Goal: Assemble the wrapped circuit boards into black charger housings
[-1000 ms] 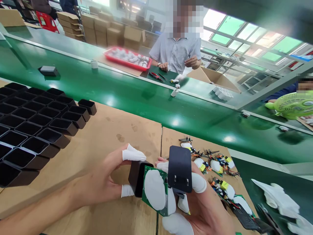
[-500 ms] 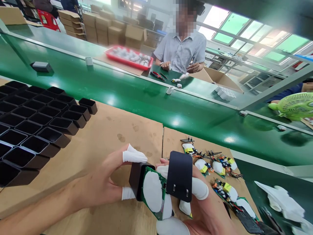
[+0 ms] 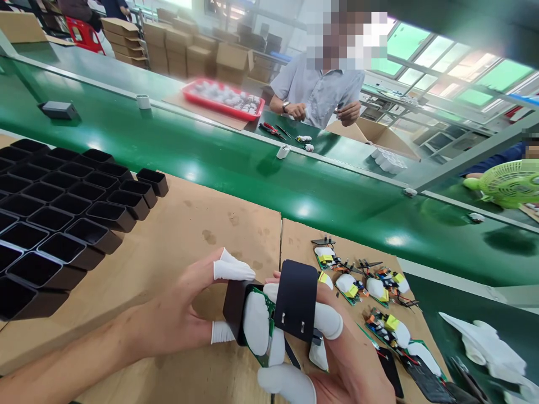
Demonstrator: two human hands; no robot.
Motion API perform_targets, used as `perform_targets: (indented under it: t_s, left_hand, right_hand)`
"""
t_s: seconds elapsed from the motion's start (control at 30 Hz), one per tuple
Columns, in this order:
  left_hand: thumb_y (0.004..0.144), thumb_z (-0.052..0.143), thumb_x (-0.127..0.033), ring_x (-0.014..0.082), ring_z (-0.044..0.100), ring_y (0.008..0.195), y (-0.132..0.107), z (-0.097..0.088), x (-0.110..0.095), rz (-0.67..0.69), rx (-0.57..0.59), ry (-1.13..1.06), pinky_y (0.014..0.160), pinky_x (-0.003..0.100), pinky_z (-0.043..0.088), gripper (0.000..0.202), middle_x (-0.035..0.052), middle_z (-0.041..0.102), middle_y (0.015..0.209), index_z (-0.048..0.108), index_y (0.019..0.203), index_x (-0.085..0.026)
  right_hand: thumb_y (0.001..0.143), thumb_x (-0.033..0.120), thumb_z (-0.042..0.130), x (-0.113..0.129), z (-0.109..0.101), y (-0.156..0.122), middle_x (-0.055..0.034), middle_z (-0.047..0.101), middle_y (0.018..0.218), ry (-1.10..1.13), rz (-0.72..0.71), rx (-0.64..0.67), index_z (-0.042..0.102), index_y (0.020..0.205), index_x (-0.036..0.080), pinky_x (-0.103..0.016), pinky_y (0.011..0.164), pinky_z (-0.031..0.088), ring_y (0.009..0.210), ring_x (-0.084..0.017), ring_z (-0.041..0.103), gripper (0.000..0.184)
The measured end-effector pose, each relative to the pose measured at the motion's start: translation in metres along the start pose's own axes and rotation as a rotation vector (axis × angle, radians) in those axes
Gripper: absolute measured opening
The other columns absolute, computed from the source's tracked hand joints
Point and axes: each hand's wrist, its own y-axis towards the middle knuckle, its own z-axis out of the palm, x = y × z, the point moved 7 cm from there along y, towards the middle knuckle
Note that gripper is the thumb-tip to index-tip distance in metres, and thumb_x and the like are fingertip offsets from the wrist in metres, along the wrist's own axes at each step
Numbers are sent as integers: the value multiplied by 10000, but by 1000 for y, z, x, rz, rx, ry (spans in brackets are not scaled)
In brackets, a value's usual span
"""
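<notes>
My left hand (image 3: 177, 308), with white cloth covers on thumb and finger, is closed around a black plastic housing (image 3: 233, 311) by its top and bottom edges. A green circuit board with white putty-like lumps (image 3: 256, 322) is partly inside the housing's open right end. My right hand (image 3: 343, 348), also wearing white finger covers, grips this board assembly. A black end plate with two metal prongs (image 3: 297, 300) stands at its outer side, between the right fingers. The plate hides part of the board and some fingertips.
Rows of open black housings (image 3: 67, 207) stand on the cardboard (image 3: 202, 207) at left. Several board assemblies (image 3: 349, 286) lie at right, near white cloth (image 3: 492, 348). Across the green belt (image 3: 236, 174) sit a red tray (image 3: 189, 96) and a co-worker (image 3: 315, 84).
My right hand and the board have moved left, with the board deeper in the housing. Items on the belt have shifted left. The co-worker has leaned right and raised their hands.
</notes>
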Motion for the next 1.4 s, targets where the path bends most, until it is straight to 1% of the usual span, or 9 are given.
perform_targets:
  t_s: [0.2,0.37,0.63,0.9,0.97,1.07,1.13,1.27,1.4]
  left_hand:
    - [949,982,-300,270,738,1202,0,0,0,-9,-6,6,1112,428,616,553,66,793,1299,717,1434,-336]
    - [938,987,-301,293,748,1213,1,0,0,-9,-5,31,1126,455,613,555,68,813,1312,730,1429,-336]
    - [959,982,-327,217,728,1158,4,0,-6,36,-16,43,1087,343,606,536,24,796,1266,714,1422,-364]
    - [959,978,-313,232,737,1260,1,2,-2,3,12,75,1155,346,586,589,25,789,1349,682,1464,-373]
    - [969,971,-317,239,749,1273,2,1,-3,-1,5,77,1169,352,588,569,36,791,1361,686,1460,-360]
    - [998,935,-277,238,770,1262,2,1,-5,12,1,57,1134,337,614,513,55,795,1354,697,1450,-333]
    - [987,939,-245,236,775,1266,1,2,-6,24,-5,39,1132,324,618,530,63,793,1364,701,1454,-323]
    - [984,929,-190,218,760,1289,1,5,-7,31,4,-3,1159,300,595,585,50,778,1374,690,1492,-352]
    - [970,907,-119,203,743,1236,3,6,-8,45,19,-42,1119,298,601,668,38,745,1346,674,1533,-393]
  right_hand:
    - [1080,349,826,2,0,0,-123,694,1610,-14,-7,24,381,1814,378,-251,1112,671,1398,-298,791,859]
    - [1072,401,838,-2,-1,2,-123,720,1572,-47,13,11,449,1784,350,-252,1050,697,1347,-306,814,813]
    - [1070,442,844,-4,-1,1,-124,753,1509,-55,-7,-17,524,1729,319,-237,1097,656,1326,-283,817,743]
    - [1071,449,843,-6,4,3,-124,770,1468,-78,16,26,575,1679,330,-306,1124,672,1342,-305,806,675]
    - [1059,431,854,-9,0,-5,-132,761,1485,-4,36,-15,556,1700,350,-353,1096,700,1322,-332,812,712]
    - [1053,473,840,-14,-17,-22,-145,748,1515,98,99,-181,616,1656,362,-436,1077,725,1305,-371,817,653]
    - [981,521,913,-16,-26,-29,-161,777,1478,106,144,-253,700,1584,327,-485,1075,733,1293,-410,823,669]
    - [706,564,1117,-18,-24,-23,-189,845,1346,40,169,-244,781,1508,248,-527,1033,753,1273,-485,824,925]
    - [758,549,1096,-22,-15,-24,-168,850,1353,10,163,-227,799,1484,265,-472,1021,755,1256,-443,840,834]
